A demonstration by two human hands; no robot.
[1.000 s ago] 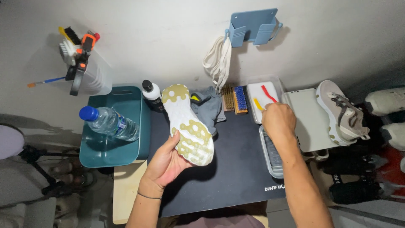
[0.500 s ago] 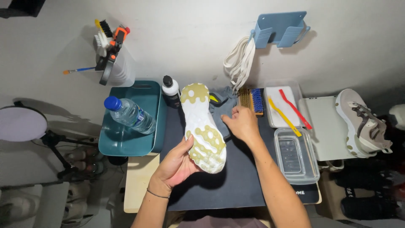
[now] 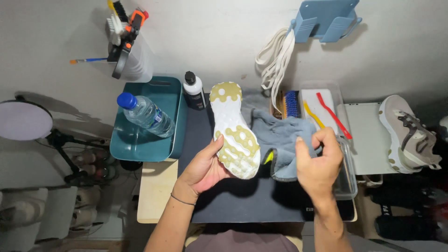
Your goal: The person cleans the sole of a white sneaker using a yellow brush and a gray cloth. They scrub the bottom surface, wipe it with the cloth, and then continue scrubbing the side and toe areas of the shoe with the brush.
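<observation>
A: What did the left hand [image 3: 205, 169] hold?

B: It gripped the shoe [image 3: 233, 130], fingers closed round its heel end, sole turned upward, above the black mat [image 3: 242, 205].

A: And the right hand [image 3: 318, 163]?

B: It was closed on the grey cloth [image 3: 280, 135], just right of the shoe and touching it.

A: Other items relative to the shoe?

B: Left of it stood the teal tray [image 3: 158, 149] holding a water bottle [image 3: 145, 115]; a black bottle [image 3: 193, 90] stood between tray and shoe. A second shoe [image 3: 410, 135] lay well apart, on the right.

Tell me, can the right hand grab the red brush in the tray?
Probably yes. The right hand lies just below the red brush, which rests uncovered on the tray. But it already holds the grey cloth, so it would have to let go first.
</observation>
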